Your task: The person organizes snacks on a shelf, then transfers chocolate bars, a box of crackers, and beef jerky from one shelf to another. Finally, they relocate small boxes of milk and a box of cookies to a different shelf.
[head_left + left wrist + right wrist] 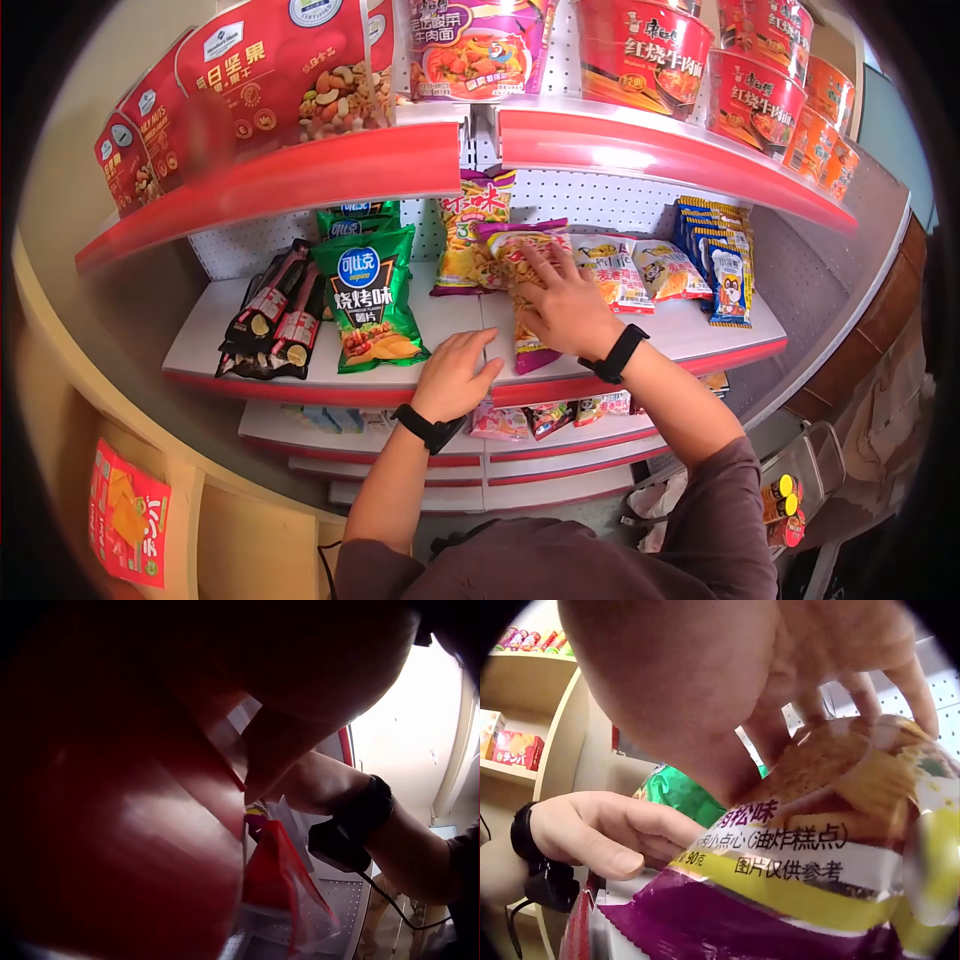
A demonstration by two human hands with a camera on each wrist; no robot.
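Note:
A purple-and-yellow snack bag (530,335) stands near the shelf's front edge. My right hand (570,312) lies across its printed face with the fingers spread, touching the upper part. In the right wrist view the bag (795,870) fills the lower right, its purple sealed end toward the camera. My left hand (456,375) is at the shelf's front edge, left of that bag, with relaxed fingers and nothing in them. A similar yellow-and-purple bag (465,245) stands upright behind. Just left of my left hand are green chip bags (370,300).
Black-and-pink packets (270,315) lie on the far left. White snack bags (615,270) and blue packets (730,285) sit to the right. A red-edged upper shelf (680,150) overhangs, carrying noodle buckets (645,50) and red nut boxes (280,75). Lower shelves (560,470) hold more packets.

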